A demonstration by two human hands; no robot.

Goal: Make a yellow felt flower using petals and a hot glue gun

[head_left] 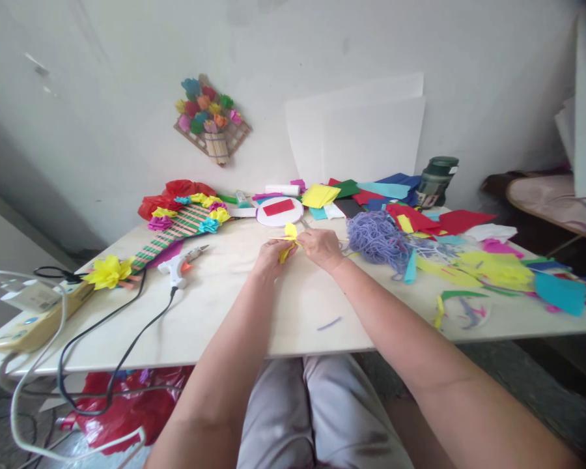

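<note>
Both forearms extend forward from the lower edge of the view and converge over the middle of the desk (293, 312). The left hand (269, 255) and the right hand (321, 246) meet just above the desk surface, wrists slightly raised, knuckles facing the camera.

Left hand: fingers curled narrow, pinching the lower part of a yellow paper piece (289, 240). Right hand: fingers closed narrow on the same piece from the right side. The paper stands up between the two hands, its upper lobe above the fingertips and a strip hanging below them. A thin metal tip, possibly of scissors, shows just behind the right hand; it cannot be told whether the hand grips it.

Position of nearby items:
- Glue gun (183, 262): lying on the desk left of the left hand, black cable running off the front edge.
- Purple yarn bundle (377, 238): just right of the right hand.
- Round white disc (279, 211) with a red rectangle on it: behind the hands.
- Striped panel with paper flowers (185, 223): far left, lying flat.
- Coloured paper scraps (498, 270): spread across the right side.
- Dark green jar (436, 180): at the back, against the wall; its label is too small to read.

No legible writing is visible elsewhere.
</note>
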